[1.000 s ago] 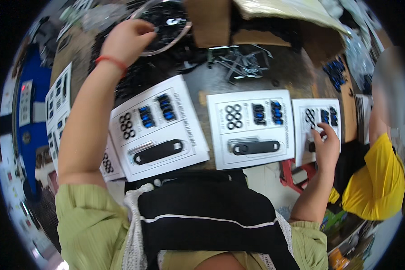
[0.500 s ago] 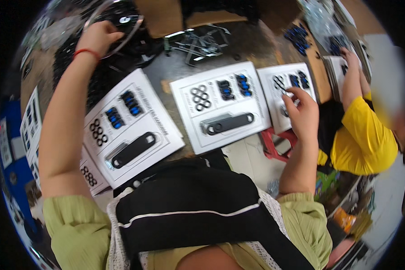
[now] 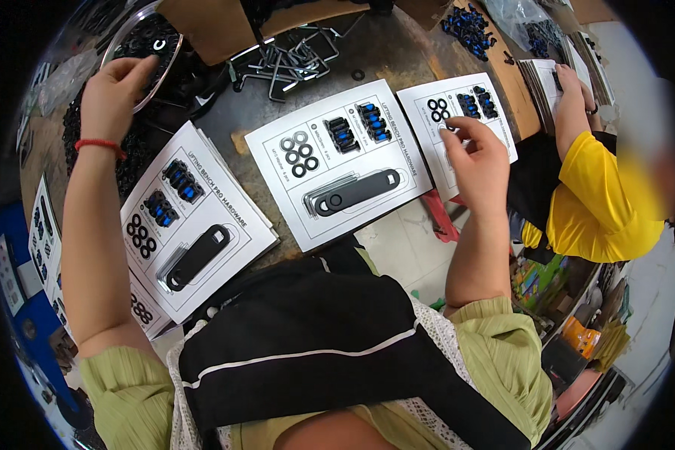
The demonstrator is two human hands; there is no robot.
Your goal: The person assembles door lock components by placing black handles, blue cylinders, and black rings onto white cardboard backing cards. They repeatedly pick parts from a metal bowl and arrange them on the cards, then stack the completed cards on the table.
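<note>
My left hand (image 3: 114, 99), a red cord at its wrist, is at the rim of a clear round tub (image 3: 174, 66) of small black parts. Its fingers are curled together; anything in them is hidden. Over the small right-hand card (image 3: 451, 176) hovers my right hand (image 3: 480, 161), thumb and forefinger pinched beside the black washers (image 3: 438, 109). I cannot make out what the pinch holds. A middle white card (image 3: 289, 229) shows washers, two groups of bolts, a black wrench (image 3: 358, 193) and hex keys. The stacked left cards (image 3: 236, 199) bear the same set.
Loose hex keys (image 3: 296, 61) lie behind the middle card, below a cardboard box (image 3: 214, 30). Blue-banded bolts (image 3: 469, 31) are heaped at the back right. A co-worker in a yellow shirt (image 3: 600, 199) works at the right, one hand (image 3: 570, 82) on a card stack.
The view has shifted, so the cards and parts appear farther left and higher. My left hand appears lower and farther left by the tub; my right hand remains pinched over the right card.
</note>
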